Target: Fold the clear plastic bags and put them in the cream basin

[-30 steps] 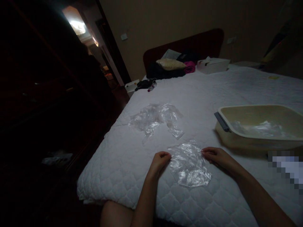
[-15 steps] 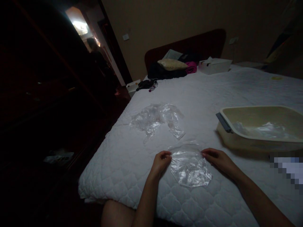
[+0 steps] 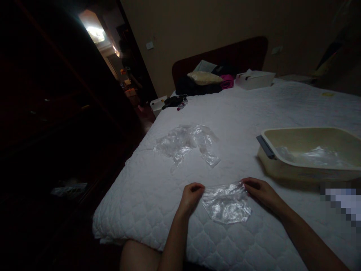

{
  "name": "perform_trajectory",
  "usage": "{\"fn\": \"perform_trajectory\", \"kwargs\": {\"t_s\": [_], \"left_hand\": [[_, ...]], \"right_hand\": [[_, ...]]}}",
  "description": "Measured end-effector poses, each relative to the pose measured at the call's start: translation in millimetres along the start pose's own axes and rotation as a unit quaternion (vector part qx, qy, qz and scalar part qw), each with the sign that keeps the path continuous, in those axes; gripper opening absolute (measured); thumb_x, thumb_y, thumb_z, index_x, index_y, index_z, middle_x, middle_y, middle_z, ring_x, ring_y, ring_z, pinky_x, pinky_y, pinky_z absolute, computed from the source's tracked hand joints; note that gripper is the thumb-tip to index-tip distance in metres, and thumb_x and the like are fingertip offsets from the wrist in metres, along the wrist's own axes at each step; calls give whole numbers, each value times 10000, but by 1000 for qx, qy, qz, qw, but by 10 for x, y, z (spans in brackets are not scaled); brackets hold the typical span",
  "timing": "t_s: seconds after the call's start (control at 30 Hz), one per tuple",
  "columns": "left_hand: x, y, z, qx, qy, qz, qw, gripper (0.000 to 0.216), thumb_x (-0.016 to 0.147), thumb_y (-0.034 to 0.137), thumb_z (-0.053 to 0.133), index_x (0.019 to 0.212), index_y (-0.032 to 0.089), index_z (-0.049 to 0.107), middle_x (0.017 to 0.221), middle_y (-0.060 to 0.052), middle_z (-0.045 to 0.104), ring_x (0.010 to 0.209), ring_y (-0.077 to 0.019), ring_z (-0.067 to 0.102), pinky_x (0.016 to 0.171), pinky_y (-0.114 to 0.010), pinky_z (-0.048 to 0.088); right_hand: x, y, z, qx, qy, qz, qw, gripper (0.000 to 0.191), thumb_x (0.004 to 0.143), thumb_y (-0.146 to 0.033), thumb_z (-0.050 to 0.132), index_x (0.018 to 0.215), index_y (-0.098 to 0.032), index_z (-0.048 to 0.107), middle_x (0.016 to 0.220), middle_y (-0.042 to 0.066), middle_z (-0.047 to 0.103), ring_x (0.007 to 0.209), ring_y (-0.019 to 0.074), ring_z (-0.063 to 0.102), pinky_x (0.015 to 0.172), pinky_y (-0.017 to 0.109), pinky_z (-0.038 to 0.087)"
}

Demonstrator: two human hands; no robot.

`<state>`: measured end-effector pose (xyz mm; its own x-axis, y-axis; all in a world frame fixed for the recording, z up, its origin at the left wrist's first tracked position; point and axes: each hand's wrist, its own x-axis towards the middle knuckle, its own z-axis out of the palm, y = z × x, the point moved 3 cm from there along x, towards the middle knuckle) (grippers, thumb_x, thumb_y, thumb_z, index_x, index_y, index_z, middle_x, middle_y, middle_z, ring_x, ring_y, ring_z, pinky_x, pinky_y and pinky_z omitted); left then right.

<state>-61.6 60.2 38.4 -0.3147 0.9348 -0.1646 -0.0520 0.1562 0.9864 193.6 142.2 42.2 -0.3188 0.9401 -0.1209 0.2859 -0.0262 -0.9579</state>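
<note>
A clear plastic bag [image 3: 228, 205] lies on the white quilted bedding [image 3: 146, 210] close to me, its far edge drawn straight between my hands. My left hand [image 3: 192, 195] pinches the far left corner of the bag. The far right corner is pinched in the fingers of my right hand [image 3: 258, 192]. Beyond them, more crumpled clear plastic bags [image 3: 187, 143] are spread out on the bed. To the right stands a beige plastic tub [image 3: 304, 171] with a grey handle, and some clear plastic [image 3: 321, 156] lies inside it.
At the head of the bed are a pillow [image 3: 204, 78], dark and pink cloth, and a white box [image 3: 255, 79]. A small bottle [image 3: 182, 104] rests near the far left edge. A person [image 3: 129, 71] stands in the lit doorway. The floor at left is dark.
The loose upper part of the bag has come down toward me, so its far edge now runs between my hands. The person in the doorway has shifted to the right.
</note>
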Motion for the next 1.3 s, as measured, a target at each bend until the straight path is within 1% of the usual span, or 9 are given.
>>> {"fn": "perform_trajectory", "kwargs": {"t_s": [0.17, 0.33, 0.5, 0.6, 0.73, 0.9, 1.03, 1.13, 1.3], "left_hand": [[-11, 24, -1, -2, -7, -8, 1000, 160, 557, 251, 692, 673, 142, 690, 665, -34, 653, 657, -151, 563, 638, -248, 414], [-13, 0, -26, -7, -17, -24, 1000, 148, 582, 249, 665, 682, 141, 680, 647, -22, 623, 601, -117, 524, 558, -206, 374], [-36, 5, -46, -20, -38, -35, 998, 249, 659, 321, 622, 831, 148, 669, 741, -21, 611, 510, -62, 447, 476, -178, 310], [-54, 25, -33, -12, -36, -11, 999, 370, 612, 275, 686, 954, 148, 622, 790, -14, 595, 528, -49, 430, 477, -166, 301], [-82, 49, -23, 10, -33, 4, 999, 431, 587, 249, 716, 985, 142, 592, 823, -9, 581, 486, -22, 340, 442, -157, 259], [-112, 85, -147, -35, -17, -32, 999, 500, 607, 408, 725, 1026, 186, 569, 962, -39, 588, 532, -27, 448, 487, -154, 349], [-166, 102, -292, -1, 1, -80, 997, 403, 622, 499, 688, 787, 143, 594, 625, 22, 549, 414, -28, 406, 388, -150, 271], [-224, 82, -301, 70, -62, -136, 986, 421, 670, 543, 619, 633, 126, 578, 431, 53, 433, 312, -32, 315, 321, -177, 172], [-223, 11, -255, 131, -148, -171, 965, 391, 696, 506, 595, 659, 117, 618, 338, 56, 414, 255, -54, 332, 295, -180, 179]], "right_hand": [[-16, 15, -25, 14, -13, 19, 1000, 421, 660, -532, 620, 888, -182, 666, 812, 70, 666, 638, 172, 585, 549, 284, 467], [-38, 9, -26, 29, -18, 33, 999, 460, 761, -574, 476, 918, -177, 648, 809, 80, 650, 659, 175, 585, 510, 263, 436], [-36, -35, 30, -37, -20, 3, 999, 388, 712, -524, 585, 888, -183, 637, 831, 78, 655, 686, 186, 584, 584, 296, 464], [-47, -41, 40, -49, -17, -16, 999, 382, 703, -472, 615, 949, -180, 623, 849, 72, 656, 736, 198, 596, 664, 322, 481], [-83, -46, 50, -52, -14, -26, 998, 422, 698, -433, 625, 1024, -167, 592, 812, 53, 636, 712, 181, 589, 662, 315, 484], [-97, -38, 2, 1, 20, -14, 1000, 511, 657, -463, 658, 1073, -185, 558, 934, 80, 627, 711, 171, 588, 597, 296, 497], [-116, 23, -124, -4, 47, 33, 998, 426, 662, -518, 643, 889, -159, 610, 778, 68, 629, 641, 158, 579, 530, 262, 464], [-173, 77, -122, -6, -31, 95, 995, 416, 694, -548, 596, 780, -141, 610, 602, 19, 573, 447, 84, 465, 396, 213, 344], [-273, 66, 10, 10, -119, 133, 984, 425, 697, -545, 586, 810, -136, 603, 529, -19, 543, 354, 35, 364, 342, 175, 242]]}}
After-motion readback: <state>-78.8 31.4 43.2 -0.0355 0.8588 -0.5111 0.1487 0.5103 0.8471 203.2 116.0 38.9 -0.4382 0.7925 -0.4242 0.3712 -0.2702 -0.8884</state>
